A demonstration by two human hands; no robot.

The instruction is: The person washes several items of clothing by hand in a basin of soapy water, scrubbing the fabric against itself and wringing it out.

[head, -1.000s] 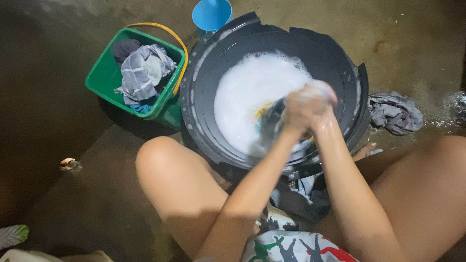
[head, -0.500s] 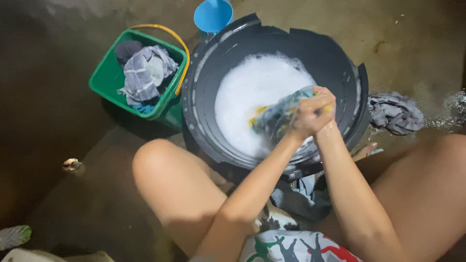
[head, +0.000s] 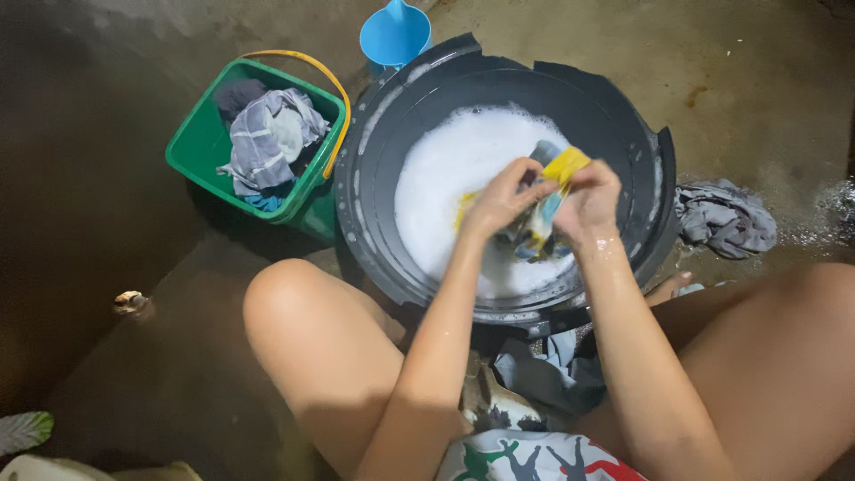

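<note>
A large black tub [head: 392, 98] stands on the floor in front of me, holding white soapy water [head: 450, 165]. Over the suds, both hands grip a wet yellow and blue-grey cloth [head: 554, 178]. My left hand [head: 499, 200] pinches its left side. My right hand [head: 595, 200] holds its right side, beside the yellow part. The cloth's lower end hangs between the hands towards the foam.
A green bucket [head: 191, 147] with a yellow handle holds several crumpled clothes [head: 267, 134] left of the tub. A blue scoop [head: 394, 36] lies behind the tub. A grey wet garment [head: 723, 218] lies on the wet concrete floor to the right. My bare knees flank the tub.
My hands were pressed together, rubbing the cloth; now they have drawn apart and shifted left, spreading the cloth so its yellow part shows.
</note>
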